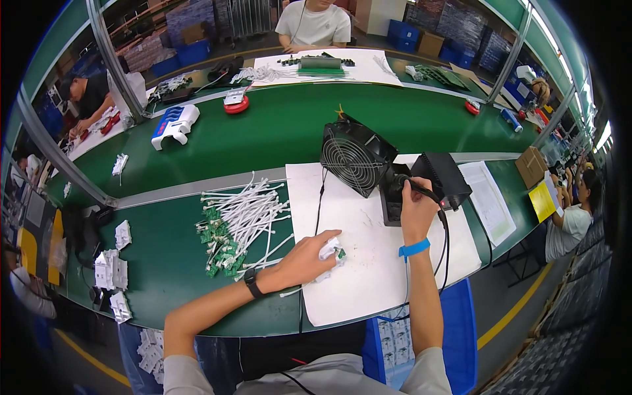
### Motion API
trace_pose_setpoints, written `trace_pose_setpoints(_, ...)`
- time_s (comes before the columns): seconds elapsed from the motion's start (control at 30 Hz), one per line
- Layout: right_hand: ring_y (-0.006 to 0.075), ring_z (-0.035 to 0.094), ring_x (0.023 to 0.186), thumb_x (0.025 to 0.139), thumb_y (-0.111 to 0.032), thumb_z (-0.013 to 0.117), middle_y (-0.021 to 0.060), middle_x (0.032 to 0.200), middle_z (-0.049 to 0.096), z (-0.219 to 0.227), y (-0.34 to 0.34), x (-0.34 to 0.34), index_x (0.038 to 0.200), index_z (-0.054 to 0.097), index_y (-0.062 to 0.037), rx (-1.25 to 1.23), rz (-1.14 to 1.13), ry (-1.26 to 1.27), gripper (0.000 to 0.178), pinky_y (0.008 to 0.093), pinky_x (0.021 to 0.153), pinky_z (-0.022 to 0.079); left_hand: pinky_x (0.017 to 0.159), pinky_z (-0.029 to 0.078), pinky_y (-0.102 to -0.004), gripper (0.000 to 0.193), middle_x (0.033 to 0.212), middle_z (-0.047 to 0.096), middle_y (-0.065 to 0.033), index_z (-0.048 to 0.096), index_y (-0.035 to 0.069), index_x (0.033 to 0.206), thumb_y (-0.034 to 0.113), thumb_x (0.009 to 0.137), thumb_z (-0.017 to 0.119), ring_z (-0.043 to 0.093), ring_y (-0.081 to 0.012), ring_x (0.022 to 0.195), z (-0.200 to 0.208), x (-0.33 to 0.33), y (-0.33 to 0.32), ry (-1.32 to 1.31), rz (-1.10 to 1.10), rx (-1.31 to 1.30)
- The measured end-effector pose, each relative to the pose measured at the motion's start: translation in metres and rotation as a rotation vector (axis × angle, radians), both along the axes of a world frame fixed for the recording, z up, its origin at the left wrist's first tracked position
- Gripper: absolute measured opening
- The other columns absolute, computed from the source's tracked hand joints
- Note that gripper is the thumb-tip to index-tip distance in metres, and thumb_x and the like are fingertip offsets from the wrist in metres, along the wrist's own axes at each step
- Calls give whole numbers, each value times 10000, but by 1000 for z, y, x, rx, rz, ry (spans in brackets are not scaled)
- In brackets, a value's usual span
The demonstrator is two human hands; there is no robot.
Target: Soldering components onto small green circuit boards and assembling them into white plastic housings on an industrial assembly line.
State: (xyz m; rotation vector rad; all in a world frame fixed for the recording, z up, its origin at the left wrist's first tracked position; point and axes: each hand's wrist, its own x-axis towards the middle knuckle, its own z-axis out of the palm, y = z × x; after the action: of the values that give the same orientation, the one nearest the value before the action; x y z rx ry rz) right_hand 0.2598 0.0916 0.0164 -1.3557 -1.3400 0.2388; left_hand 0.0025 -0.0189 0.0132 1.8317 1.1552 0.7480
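— While the left hand (305, 259) pinches the white part (327, 249) over the white sheet (388, 280), what's the right hand (419, 208) on?
— Gripping the corded black tool (431, 195) by its holder (392, 210). I'd steady the part, keep fingers off its green board (340, 253).
— Labels?
— Printed page (490, 207), right side of the worktop (161, 230): too small to read. No brand legible.
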Motion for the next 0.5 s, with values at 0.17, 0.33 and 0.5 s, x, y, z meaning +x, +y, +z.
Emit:
trace_pose_setpoints(0.17, 129, 571, 663, 1002, -148, 676, 66, 777, 639, -16, 7, 2, 1017, 620, -3, -25, -35, -2, 156, 303, 618, 485, 751, 525, -473, 540, 923, 677, -311, 454, -12, 1365, 138, 878, 632, 674, -447, 768, 18, 12, 9, 19, 24, -21)
trace_pose_setpoints(0.33, 130, 595, 659, 1015, -135, 654, 67, 796, 637, -32, 14, 1, 1018, 605, -9, 147, 26, -1, 136, 289, 613, 495, 761, 523, -513, 460, 927, 671, -259, 464, 9, 1279, 165, 884, 640, 659, -465, 802, 5, 19, 17, 203, 69, 118)
trace_pose_setpoints(0.5, 98, 596, 748, 1037, -135, 635, 70, 858, 631, -39, 16, 19, 1002, 590, 17, 169, -93, -21, 163, 249, 656, 494, 874, 518, -469, 458, 1176, 621, -246, 516, -4, 1299, 167, 892, 640, 636, -419, 988, -6, 20, 20, 207, 33, 281)
